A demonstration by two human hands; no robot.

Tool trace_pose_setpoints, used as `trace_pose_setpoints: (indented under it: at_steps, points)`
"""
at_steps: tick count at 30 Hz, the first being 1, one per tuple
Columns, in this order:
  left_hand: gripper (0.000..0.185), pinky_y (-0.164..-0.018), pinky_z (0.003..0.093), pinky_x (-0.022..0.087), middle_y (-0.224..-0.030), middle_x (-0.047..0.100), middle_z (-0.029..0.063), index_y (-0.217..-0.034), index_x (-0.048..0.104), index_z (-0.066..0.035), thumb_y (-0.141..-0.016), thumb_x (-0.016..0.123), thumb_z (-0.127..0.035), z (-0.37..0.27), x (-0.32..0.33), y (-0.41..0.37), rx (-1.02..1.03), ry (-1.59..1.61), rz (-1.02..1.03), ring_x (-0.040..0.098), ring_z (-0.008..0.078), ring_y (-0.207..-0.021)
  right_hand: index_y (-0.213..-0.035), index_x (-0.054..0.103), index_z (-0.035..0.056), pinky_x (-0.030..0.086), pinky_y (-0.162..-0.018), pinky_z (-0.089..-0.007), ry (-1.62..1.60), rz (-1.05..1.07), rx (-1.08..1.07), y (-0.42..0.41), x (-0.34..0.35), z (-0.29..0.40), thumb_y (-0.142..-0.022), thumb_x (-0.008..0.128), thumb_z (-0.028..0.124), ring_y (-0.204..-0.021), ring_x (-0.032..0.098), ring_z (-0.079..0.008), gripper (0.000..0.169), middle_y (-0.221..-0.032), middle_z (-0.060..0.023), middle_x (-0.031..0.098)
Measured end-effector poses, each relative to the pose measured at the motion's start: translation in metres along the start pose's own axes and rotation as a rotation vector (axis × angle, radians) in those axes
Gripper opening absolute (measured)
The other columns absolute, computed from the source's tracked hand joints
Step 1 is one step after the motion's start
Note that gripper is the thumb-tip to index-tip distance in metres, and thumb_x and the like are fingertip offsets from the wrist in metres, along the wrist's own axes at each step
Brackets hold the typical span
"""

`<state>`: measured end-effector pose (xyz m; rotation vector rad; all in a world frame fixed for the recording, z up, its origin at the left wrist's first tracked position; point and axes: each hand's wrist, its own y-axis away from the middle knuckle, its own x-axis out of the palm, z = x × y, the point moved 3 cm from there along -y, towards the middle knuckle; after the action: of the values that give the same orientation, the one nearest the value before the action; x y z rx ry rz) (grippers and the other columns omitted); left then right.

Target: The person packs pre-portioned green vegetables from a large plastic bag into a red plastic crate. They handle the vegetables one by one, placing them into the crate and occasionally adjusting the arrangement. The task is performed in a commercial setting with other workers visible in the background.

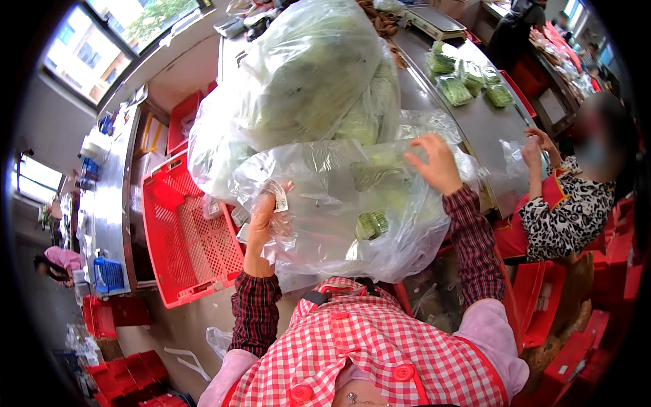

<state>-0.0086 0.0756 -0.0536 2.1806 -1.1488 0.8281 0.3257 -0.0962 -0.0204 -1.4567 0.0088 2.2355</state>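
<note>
A clear plastic bag (325, 193) spreads flat in front of my chest. My left hand (263, 219) grips its left edge, and a white printed label (278, 197) shows at the fingers. My right hand (438, 165) is raised over the right side, fingers apart, with nothing seen in it. A small bundle of cut green vegetables (372, 226) shows below and between the hands, by a larger crumpled plastic bag (412, 249). Just beyond them rises a large translucent sack (310, 76) filled with pale green produce, its contents blurred by the plastic.
A red perforated crate (190, 239) sits left of my left hand. On the steel table (470, 122) at the right lie several bagged greens (470, 76) and a weighing scale (435, 21). A co-worker (564, 213) handles a clear bag (514, 155) there. Red crates (539, 300) stand low at the right.
</note>
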Motion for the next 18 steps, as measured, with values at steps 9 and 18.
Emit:
trace_pose_setpoints:
  at_steps: [9, 18]
  points:
    - [0.043, -0.064, 0.0289, 0.056, -0.107, 0.065, 0.0088, -0.129, 0.050, -0.004, -0.098, 0.044, -0.034, 0.006, -0.017, 0.034, -0.068, 0.191, -0.144, 0.066, 0.0165, -0.079, -0.142, 0.032, 0.0024, 0.036, -0.105, -0.0367, -1.943, 0.928, 0.337, 0.055, 0.109, 0.138, -0.097, 0.046, 0.037, -0.123, 0.047, -0.0216, 0.058, -0.136, -0.0123, 0.047]
    - [0.044, -0.073, 0.0247, 0.042, -0.089, 0.055, 0.0012, -0.128, 0.048, 0.000, -0.091, 0.060, -0.021, -0.030, -0.094, 0.072, 0.575, -1.083, -0.675, 0.049, 0.0104, -0.078, -0.100, 0.066, -0.0018, 0.043, -0.063, -0.0225, -1.167, 0.424, 0.384, 0.035, 0.117, 0.174, -0.089, 0.061, 0.015, -0.067, 0.054, -0.0075, 0.020, -0.078, -0.0017, 0.063]
